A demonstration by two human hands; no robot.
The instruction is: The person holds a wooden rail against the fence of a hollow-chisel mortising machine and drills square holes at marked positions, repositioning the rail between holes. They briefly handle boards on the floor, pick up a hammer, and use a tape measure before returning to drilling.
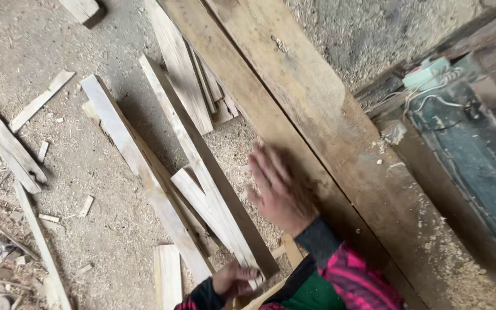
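Floor: a sawdust-strewn grey floor (104, 172) spreads across the left of the view, littered with short pale wood offcuts (38, 102) and chips.
Slats: several long pale wooden slats (139, 166) lie slanting on the floor, side by side and partly overlapping, running from upper left to lower right.
Left hand: the left hand (233, 279) sits at the bottom edge, fingers closed around the near end of one long pale slat with a dark edge (202, 166) — clamped on it, thumb side up.
Held slat: its near end is in that grip at the lower middle; the rest stretches away to the upper left, lying over the other slats on the floor.
Right hand: the right hand (279, 186) is open with fingers spread and straight, blurred, holding nothing; it hovers at the left edge of the wide plank, and whether it touches the wood I cannot tell.
Sleeves: a dark cuff and a pink-and-green patterned sleeve (345, 281) show at the bottom.
Plank: a wide brown weathered wooden plank (317, 115) runs diagonally from top centre to lower right — dusted with sawdust along its lower part.
Machine: a dark green metal machine (472, 149) with white wires and a pale green switch box (429, 72) stands at the right edge, just beside the plank.
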